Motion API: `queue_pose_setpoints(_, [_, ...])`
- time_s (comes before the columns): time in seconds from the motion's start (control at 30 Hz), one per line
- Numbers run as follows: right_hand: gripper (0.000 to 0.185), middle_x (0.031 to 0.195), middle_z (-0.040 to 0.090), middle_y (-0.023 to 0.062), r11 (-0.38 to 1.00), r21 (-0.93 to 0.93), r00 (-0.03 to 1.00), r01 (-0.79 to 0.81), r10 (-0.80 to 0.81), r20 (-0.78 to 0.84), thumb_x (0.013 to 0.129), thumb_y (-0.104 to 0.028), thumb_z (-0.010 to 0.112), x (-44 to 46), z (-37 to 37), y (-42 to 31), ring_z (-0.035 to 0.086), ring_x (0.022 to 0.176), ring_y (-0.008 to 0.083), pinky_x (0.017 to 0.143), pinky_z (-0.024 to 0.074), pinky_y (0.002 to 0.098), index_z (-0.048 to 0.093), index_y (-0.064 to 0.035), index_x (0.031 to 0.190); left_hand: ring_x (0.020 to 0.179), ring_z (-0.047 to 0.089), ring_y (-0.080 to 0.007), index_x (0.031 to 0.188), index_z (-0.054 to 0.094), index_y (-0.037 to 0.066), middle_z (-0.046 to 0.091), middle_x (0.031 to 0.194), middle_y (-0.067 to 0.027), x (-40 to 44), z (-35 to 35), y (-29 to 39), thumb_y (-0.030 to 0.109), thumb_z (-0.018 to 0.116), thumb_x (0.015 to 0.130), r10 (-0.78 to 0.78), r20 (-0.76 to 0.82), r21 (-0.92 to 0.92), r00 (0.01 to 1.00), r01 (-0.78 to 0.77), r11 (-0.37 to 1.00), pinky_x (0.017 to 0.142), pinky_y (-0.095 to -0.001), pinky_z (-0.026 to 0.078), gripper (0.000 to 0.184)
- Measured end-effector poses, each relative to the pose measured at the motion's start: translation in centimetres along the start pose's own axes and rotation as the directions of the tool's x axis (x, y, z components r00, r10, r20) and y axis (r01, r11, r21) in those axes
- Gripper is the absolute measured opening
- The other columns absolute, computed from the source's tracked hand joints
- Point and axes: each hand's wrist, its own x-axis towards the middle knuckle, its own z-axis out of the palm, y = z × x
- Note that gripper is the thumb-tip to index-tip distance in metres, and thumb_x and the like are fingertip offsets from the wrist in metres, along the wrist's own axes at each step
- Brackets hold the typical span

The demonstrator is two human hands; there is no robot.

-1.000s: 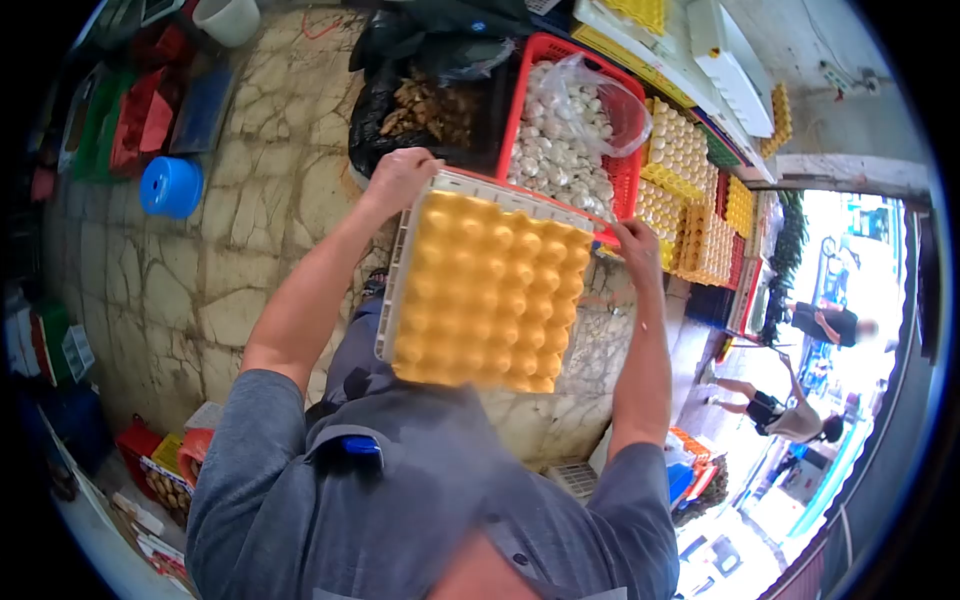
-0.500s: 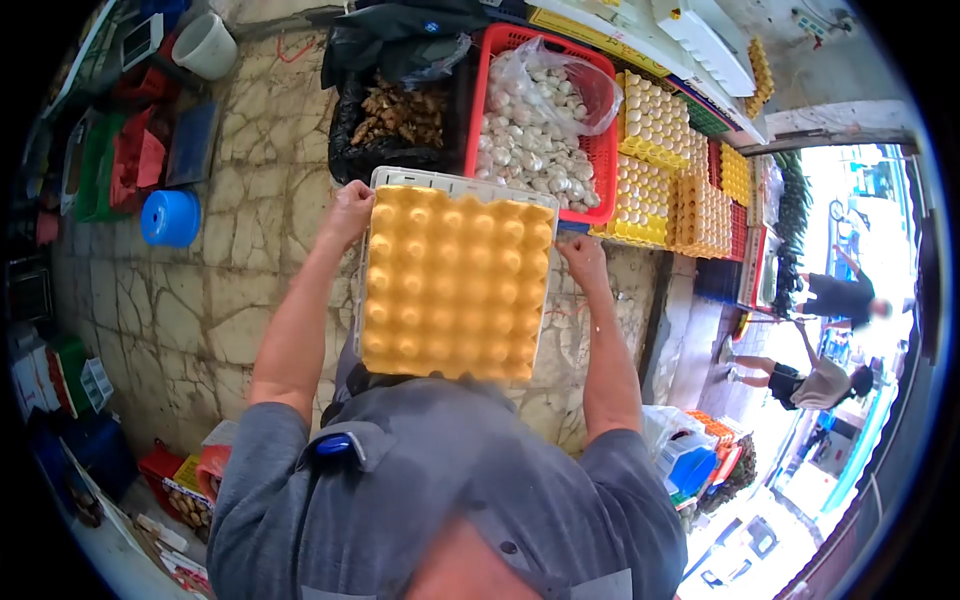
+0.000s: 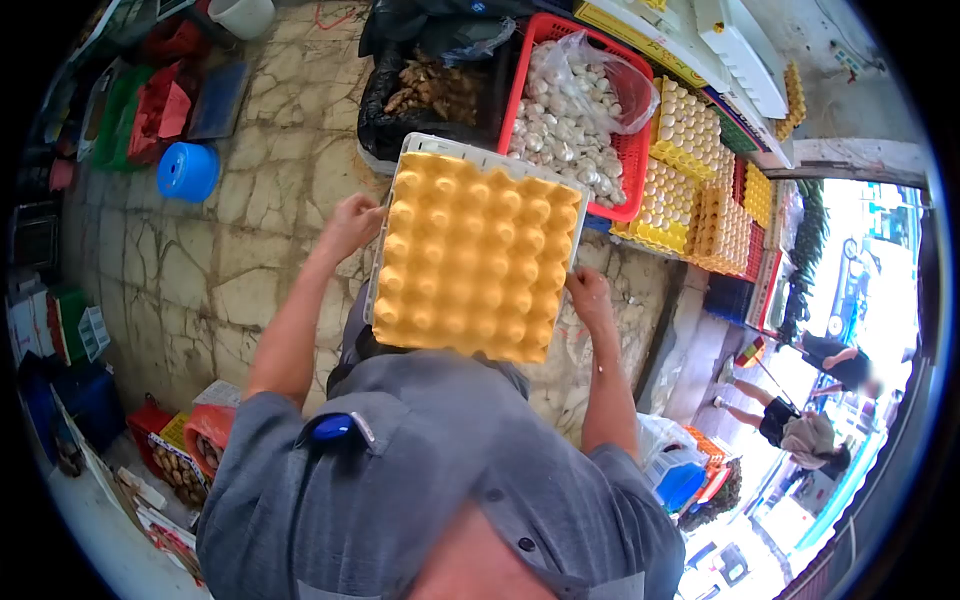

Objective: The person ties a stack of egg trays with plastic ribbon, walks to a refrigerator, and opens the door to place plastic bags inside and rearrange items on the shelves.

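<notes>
Fingers of the left hand and right hand grip a white plastic crate, yellow dimpled egg tray already on top, neither yet set down.

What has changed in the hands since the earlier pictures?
The left hand and right hand moved from the white plastic crate's far corners along its sides, nearer the body. The yellow dimpled egg tray still lies on the crate.
</notes>
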Motion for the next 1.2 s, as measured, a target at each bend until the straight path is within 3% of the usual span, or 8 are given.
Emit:
queue_pose_setpoints(0.17, [0.025,0.075,0.064,0.0224,0.982,-0.044,0.982,0.182,-0.185,-0.05,0.088,-0.022,0.063,0.4,0.0,-0.9,0.064,0.069,0.0352,0.064,0.0473,0.0428,0.063,0.0015,0.082,0.066,0.053,-0.0125,0.091,0.068,-0.003,0.06,0.069,-0.005,-4.3,-1.7,0.1,0.025,0.066,0.093,-0.099,0.157,0.077,0.983,0.088,0.993,0.061,-0.0334,0.045,0.028])
queue_pose_setpoints(0.33, [0.026,0.072,0.064,0.0191,1.0,-0.012,1.0,0.01,-0.01,-0.023,0.086,-0.024,0.067,-1.4,-1.0,-0.6,0.062,0.067,0.0326,0.064,0.0475,0.0416,0.063,0.001,0.081,0.068,0.057,-0.0145,0.097,0.072,0.001,0.065,0.073,-0.0064,-3.4,-0.7,0.9,0.026,0.061,0.095,-0.075,0.129,0.202,0.989,0.048,0.978,0.064,-0.0346,0.047,0.027])
queue_pose_setpoints(0.47, [0.028,0.07,0.062,0.016,0.985,-0.073,0.974,0.154,-0.164,-0.159,0.084,-0.026,0.071,0.5,0.5,-1.0,0.059,0.064,0.0266,0.063,0.0472,0.0392,0.064,0.0007,0.082,0.064,0.054,-0.0137,0.095,0.071,-0.001,0.058,0.067,-0.0052,-1.0,-2.0,1.3,0.026,0.06,0.095,-0.262,0.015,-0.145,0.965,0.261,0.954,0.06,-0.0337,0.045,0.029])
queue_pose_setpoints(0.6, [0.032,0.072,0.064,0.0184,0.983,0.111,0.985,0.144,-0.132,-0.108,0.083,-0.032,0.072,1.8,-1.4,-1.1,0.061,0.066,0.0336,0.062,0.047,0.0422,0.066,-0.0008,0.081,0.062,0.051,-0.0124,0.09,0.068,-0.003,0.056,0.067,-0.0035,-2.7,-3.5,2.4,0.025,0.061,0.093,-0.116,0.156,0.149,0.981,0.093,0.984,0.058,-0.0326,0.043,0.029])
queue_pose_setpoints(0.7, [0.033,0.07,0.064,0.0175,0.999,0.018,0.999,0.028,-0.029,0.042,0.083,-0.032,0.073,-0.1,-5.2,-3.5,0.061,0.064,0.0312,0.06,0.0467,0.0407,0.066,-0.0004,0.079,0.062,0.051,-0.0124,0.087,0.068,-0.003,0.057,0.067,-0.0038,-3.6,-2.5,1.6,0.022,0.061,0.091,-0.121,0.172,0.001,0.978,0.122,0.993,0.058,-0.0322,0.043,0.026])
queue_pose_setpoints(0.9, [0.019,0.065,0.063,0.0048,0.984,0.148,0.989,0.1,-0.082,-0.123,0.085,-0.017,0.071,-4.2,-12.8,-6.8,0.053,0.059,0.009,0.055,0.0437,0.0283,0.067,0.0008,0.083,0.058,0.047,-0.0097,0.084,0.066,-0.001,0.048,0.06,0.0009,-7.0,-8.2,11.4,0.02,0.064,0.09,0.006,0.219,0.254,0.976,-0.063,0.965,0.051,-0.0325,0.038,0.022])
queue_pose_setpoints(1.07, [0.009,0.074,0.063,-0.001,0.796,0.51,0.932,0.326,-0.36,-0.034,0.09,-0.007,0.069,-6.7,-10.1,-16.9,0.054,0.067,0.0039,0.058,0.0432,0.0216,0.065,-0.0005,0.095,0.063,0.061,-0.0314,0.084,0.066,0.002,0.06,0.068,-0.0178,-9.3,-7.4,22.7,0.021,0.063,0.088,0.355,0.336,0.327,0.872,-0.462,0.825,0.061,-0.0421,0.047,0.02])
queue_pose_setpoints(1.2, [0.017,0.079,0.065,0.0085,0.763,0.523,0.846,0.38,-0.516,0.137,0.089,-0.014,0.07,-5.9,-3.9,-22.3,0.06,0.07,0.0183,0.065,0.0481,0.0324,0.067,-0.0037,0.102,0.068,0.061,-0.0352,0.081,0.062,0.003,0.059,0.069,-0.0172,-7.8,-3.0,26.7,0.021,0.061,0.089,0.533,0.411,0.29,0.74,-0.66,0.693,0.062,-0.0448,0.046,0.02])
